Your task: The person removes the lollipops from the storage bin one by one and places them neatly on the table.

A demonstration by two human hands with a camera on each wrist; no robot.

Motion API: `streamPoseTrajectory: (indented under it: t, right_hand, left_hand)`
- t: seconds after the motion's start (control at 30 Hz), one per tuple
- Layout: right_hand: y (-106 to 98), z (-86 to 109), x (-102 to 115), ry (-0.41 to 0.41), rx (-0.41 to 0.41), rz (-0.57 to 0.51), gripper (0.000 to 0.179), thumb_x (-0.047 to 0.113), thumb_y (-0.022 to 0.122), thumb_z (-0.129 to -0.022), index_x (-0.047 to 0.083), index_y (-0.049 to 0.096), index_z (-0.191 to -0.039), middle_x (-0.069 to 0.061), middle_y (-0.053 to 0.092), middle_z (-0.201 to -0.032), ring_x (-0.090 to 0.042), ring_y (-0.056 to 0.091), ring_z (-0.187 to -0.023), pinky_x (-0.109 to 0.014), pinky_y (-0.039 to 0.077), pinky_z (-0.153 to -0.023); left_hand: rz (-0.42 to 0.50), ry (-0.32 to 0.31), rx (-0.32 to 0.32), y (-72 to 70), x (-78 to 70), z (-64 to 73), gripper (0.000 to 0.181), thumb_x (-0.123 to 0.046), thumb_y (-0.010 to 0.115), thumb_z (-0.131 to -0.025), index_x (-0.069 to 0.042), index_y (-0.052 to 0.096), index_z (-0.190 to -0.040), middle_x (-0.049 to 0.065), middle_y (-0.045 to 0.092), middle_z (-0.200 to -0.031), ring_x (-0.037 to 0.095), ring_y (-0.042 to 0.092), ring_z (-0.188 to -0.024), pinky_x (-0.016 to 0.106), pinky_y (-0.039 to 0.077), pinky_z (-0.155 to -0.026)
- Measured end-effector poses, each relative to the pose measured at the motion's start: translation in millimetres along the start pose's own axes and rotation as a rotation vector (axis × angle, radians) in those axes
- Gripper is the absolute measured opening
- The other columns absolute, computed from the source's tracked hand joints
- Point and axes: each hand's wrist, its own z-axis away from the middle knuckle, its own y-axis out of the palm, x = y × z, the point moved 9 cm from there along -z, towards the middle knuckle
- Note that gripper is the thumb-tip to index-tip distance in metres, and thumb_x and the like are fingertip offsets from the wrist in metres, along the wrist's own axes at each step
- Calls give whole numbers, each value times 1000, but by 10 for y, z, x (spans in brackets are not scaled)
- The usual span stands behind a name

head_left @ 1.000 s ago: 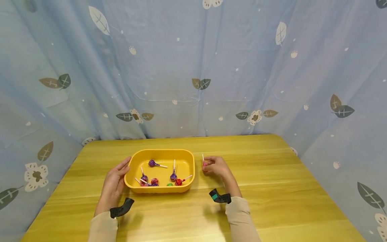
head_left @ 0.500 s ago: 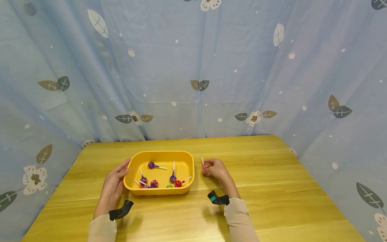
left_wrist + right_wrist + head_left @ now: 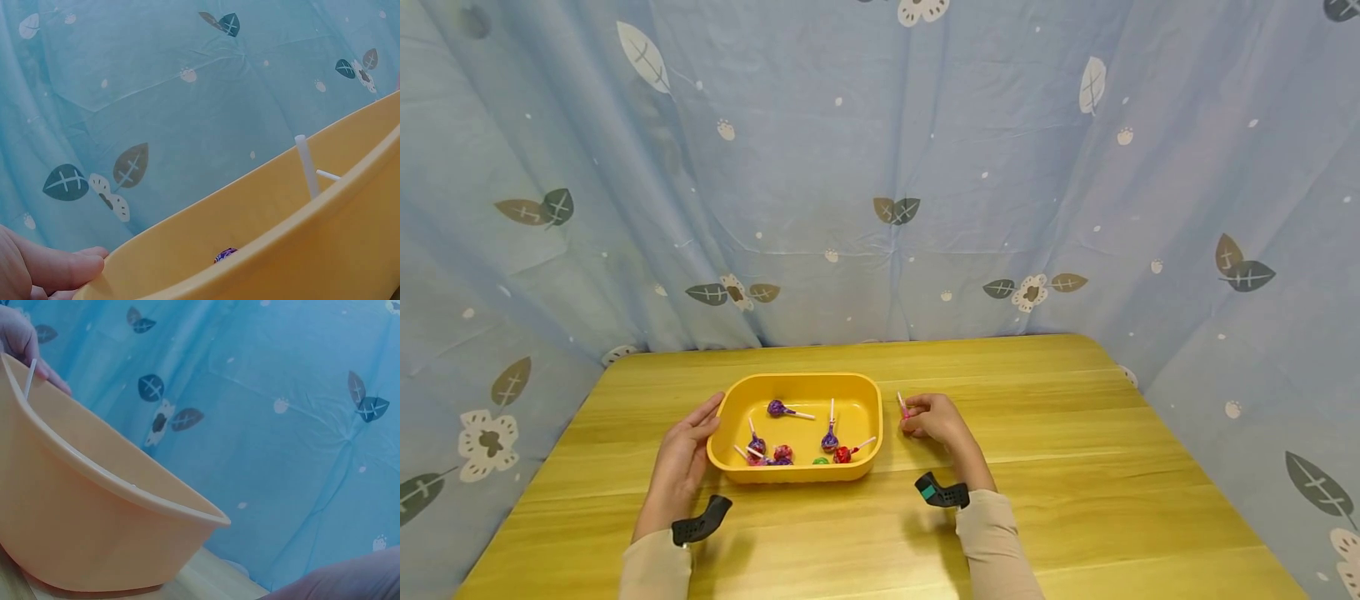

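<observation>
A yellow plastic basin stands on the table with several wrapped lollipops in it. Purple ones, such as the lollipop near the back wall, lie with a red lollipop and a partly hidden green lollipop. My left hand rests against the basin's left side, fingers extended; the left wrist view shows its thumb touching the rim. Just right of the basin, my right hand pinches a pink lollipop, its white stick pointing up. Fingers hide its head.
The wooden table extends right of my right hand and toward me. A blue patterned curtain hangs behind and along both sides. Black wrist mounts sit on both forearms.
The pinched lollipop's stick leans slightly more to the left. Both hands and the basin hold their places; the head view has shifted a little.
</observation>
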Motion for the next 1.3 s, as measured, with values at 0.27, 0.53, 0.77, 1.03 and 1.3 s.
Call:
streamPoseTrajectory:
  t: [0.27,0.53,0.77,1.03,1.3]
  right_hand:
    - [-6,-2,-8,-5,4,3,48,-2,75,-79,-8,60,-123,-13,63,-97,-19,62,-77,-34,58,-70]
    - [-86,3,64,-33,-77,24,38,-2,71,-82,-8,63,-119,-15,64,-101,-19,60,-77,-33,58,-67]
    - [-102,84,242,-83,-32,-90,37,6,66,-91,-8,60,-125,-20,63,-112,-36,63,-96,-44,56,-83]
    - [-78,185,457,-134,68,-212,39,13,66,-93,-3,60,-128,-17,60,-116,-42,55,-112,-49,51,-92]
    - [212,262,692,-213,185,-155,40,17,65,-94,-2,59,-128,-14,61,-115,-39,57,-108,-46,53,-89]
  left_hand:
    - [5,2,-3,-1,-1,11,53,-1,39,-103,-2,20,-153,13,16,-158,15,28,-139,28,30,-109]
    - [-3,-3,-17,-18,-17,11,53,-1,41,-103,-3,21,-152,9,22,-157,13,31,-138,28,30,-109]
    - [14,-4,-29,-38,-22,21,53,-1,42,-102,-2,22,-151,1,33,-153,10,35,-136,28,30,-109]
    - [37,-9,-22,-11,-1,13,53,-1,41,-103,-2,22,-152,8,22,-157,12,33,-137,28,31,-108]
    - [33,-9,-32,-5,-7,14,52,0,40,-103,-2,23,-152,4,30,-154,12,37,-136,29,31,-109]
